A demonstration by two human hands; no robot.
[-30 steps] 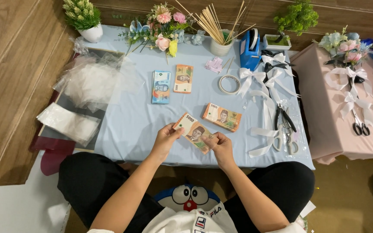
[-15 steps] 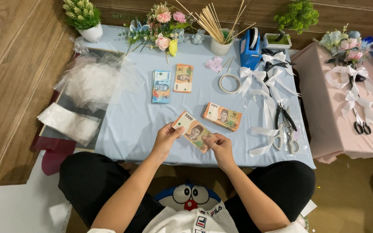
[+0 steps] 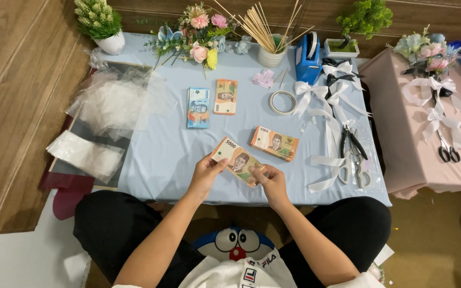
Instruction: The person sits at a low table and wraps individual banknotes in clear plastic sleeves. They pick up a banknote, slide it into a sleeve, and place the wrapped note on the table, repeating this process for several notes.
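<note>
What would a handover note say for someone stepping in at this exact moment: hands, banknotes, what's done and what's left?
Left hand: grips the left end of an orange banknote stack, held over the near edge of the blue table.
Right hand: pinches the same stack's right end.
Second orange stack lies on the table just beyond; a blue stack and another orange stack lie farther back.
Done: one stack picked up.
Left: three stacks untouched; tape ring, ribbons and scissors unused at right.

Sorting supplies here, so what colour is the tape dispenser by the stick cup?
Blue; the tape dispenser shows in the head view, right of the stick cup.
</note>
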